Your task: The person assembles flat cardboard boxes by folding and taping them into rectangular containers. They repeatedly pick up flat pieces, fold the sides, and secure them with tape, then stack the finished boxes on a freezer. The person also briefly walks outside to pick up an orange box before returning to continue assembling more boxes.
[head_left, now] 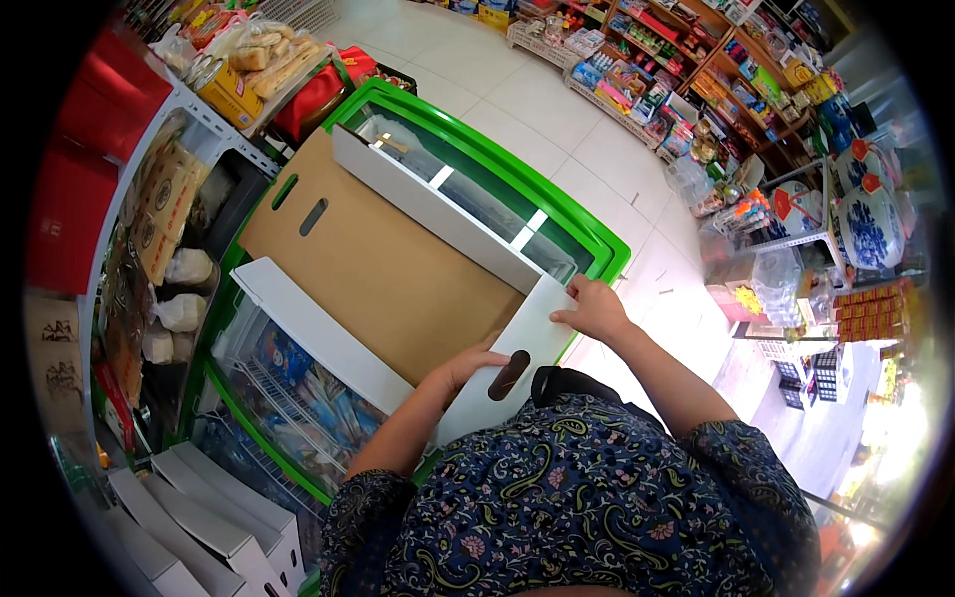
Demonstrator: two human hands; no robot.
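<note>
A large cardboard box (398,249), brown inside and white outside, lies partly folded across a green-framed chest freezer (597,234). Its two long side walls and its near end flap (527,328) stand up; the far end lies flat, with oval handle holes. My left hand (466,368) grips the near flap beside its handle hole, thumb on the upper edge and the other fingers largely hidden behind the flap. At the flap's right corner, my right hand (595,306) pinches the cardboard between thumb and fingers.
Folded white boxes (214,517) stand at the lower left. Packaged goods show through the freezer glass (298,348). Bread and a yellow tin (227,92) sit on a rack at the far left. Stocked shelves (696,70) line the far right, beyond the tiled floor (527,99).
</note>
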